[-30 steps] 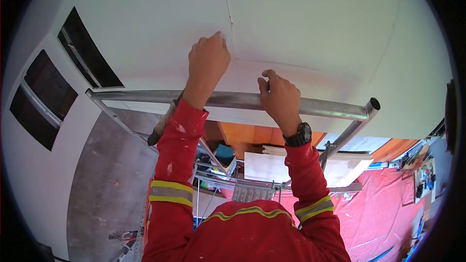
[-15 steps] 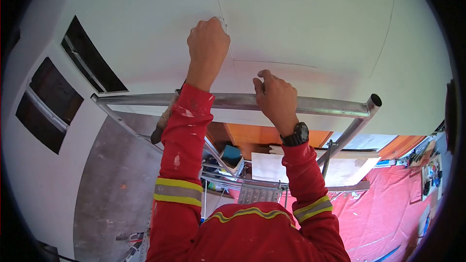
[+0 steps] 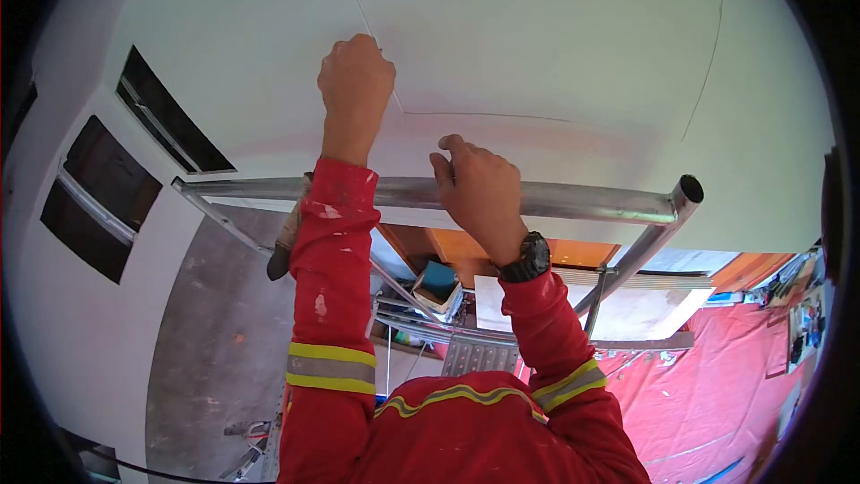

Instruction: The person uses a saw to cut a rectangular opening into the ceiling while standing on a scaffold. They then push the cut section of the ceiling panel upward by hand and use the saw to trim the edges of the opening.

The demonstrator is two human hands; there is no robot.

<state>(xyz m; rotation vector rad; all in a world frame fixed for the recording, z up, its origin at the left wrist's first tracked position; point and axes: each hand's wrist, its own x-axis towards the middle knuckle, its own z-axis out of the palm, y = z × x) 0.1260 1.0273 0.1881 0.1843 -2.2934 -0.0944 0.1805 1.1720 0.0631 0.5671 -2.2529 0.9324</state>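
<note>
My left hand (image 3: 356, 85) is raised against a white panelled surface (image 3: 573, 36), closed in a fist beside a thin dark seam line (image 3: 356, 0). What its fingers hold, if anything, is hidden behind the knuckles. Lower and to the right, my right hand (image 3: 484, 193) hovers in front of a metal scaffold rail (image 3: 591, 201). Its thumb and index finger are apart, the other fingers partly curled, and nothing shows in it. A black watch (image 3: 527, 258) is on the right wrist. Red sleeves with reflective bands cover both arms.
Scaffold tubes (image 3: 638, 255) frame the space around me. Dark rectangular openings (image 3: 175, 112) are in the wall at left. Below lie a grey floor (image 3: 202, 332), stacked boards (image 3: 618, 309), a box (image 3: 436, 291) and a red floor sheet (image 3: 717, 385). A dark-ended tool (image 3: 282, 255) hangs near my left sleeve.
Both hands have shifted left in the view; my left hand also sits slightly lower along the seam. The scaffold rail has stayed nearly in place. My left fist remains closed.
</note>
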